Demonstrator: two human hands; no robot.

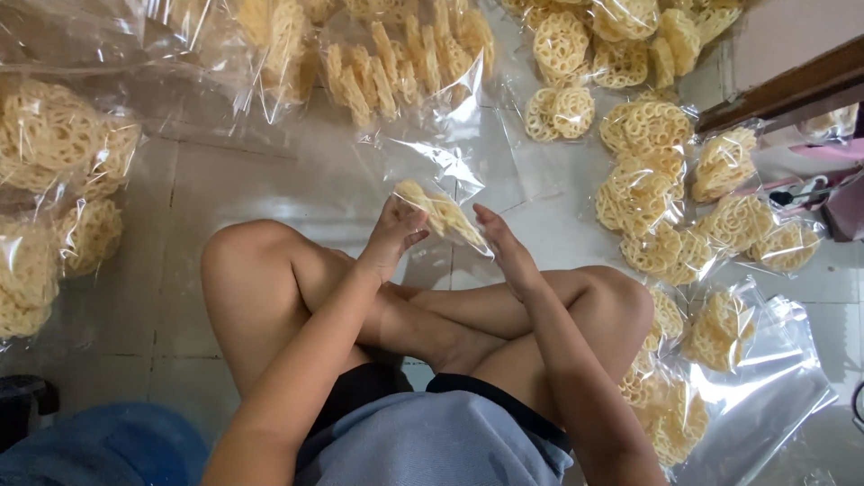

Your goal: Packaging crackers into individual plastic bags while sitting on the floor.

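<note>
Seemingly light and brittle, the lattice crackers in the clear plastic bag sit between both hands above the crossed legs: left hand pinches one end, right hand presses the other, fingers loosely curled. Hold it by the film. One bag is held; several filled bags lie around on the tiled floor.

Pale yellow lattice crackers; clear bag.

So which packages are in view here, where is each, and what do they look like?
Clear bag of yellow lattice crackers: between left hand and right hand.
Filled clear bags: floor, top centre.
Filled clear bags: left edge.
Empty clear bags: lower right, flat.
</note>
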